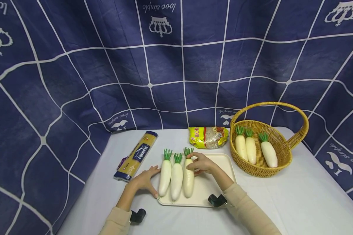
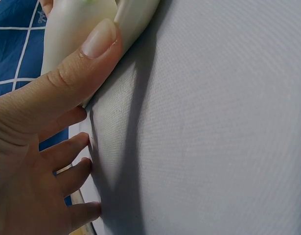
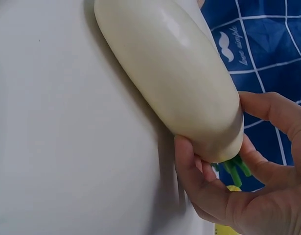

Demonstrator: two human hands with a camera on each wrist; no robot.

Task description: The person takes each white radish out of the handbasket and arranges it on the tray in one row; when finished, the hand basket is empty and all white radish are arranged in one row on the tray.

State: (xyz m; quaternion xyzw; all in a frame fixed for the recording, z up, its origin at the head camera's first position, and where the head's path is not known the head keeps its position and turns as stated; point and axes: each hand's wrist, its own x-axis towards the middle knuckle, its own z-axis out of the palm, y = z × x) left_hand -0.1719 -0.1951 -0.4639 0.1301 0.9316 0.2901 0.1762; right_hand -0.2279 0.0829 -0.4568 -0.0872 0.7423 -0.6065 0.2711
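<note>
Three white radishes with green tops lie side by side on a cream tray. My right hand (image 1: 200,163) holds the rightmost white radish (image 1: 189,182) near its leafy end. In the right wrist view, thumb and fingers are round the top of that radish (image 3: 165,73). My left hand (image 1: 145,180) is beside the left radish (image 1: 165,178), its fingers spread and the thumb at the tray's (image 1: 191,205) near left corner. The left wrist view shows the thumb tip (image 2: 99,41) against a pale surface there. Between the two outer radishes lies the middle radish (image 1: 176,181).
A wicker basket (image 1: 261,171) with a tall handle stands at the right, holding three more radishes (image 1: 269,154). Behind the tray lies a yellow food packet (image 1: 209,137). A long pasta packet (image 1: 137,156) lies at the left. Blue checked cloth (image 1: 164,65) hangs behind the white table.
</note>
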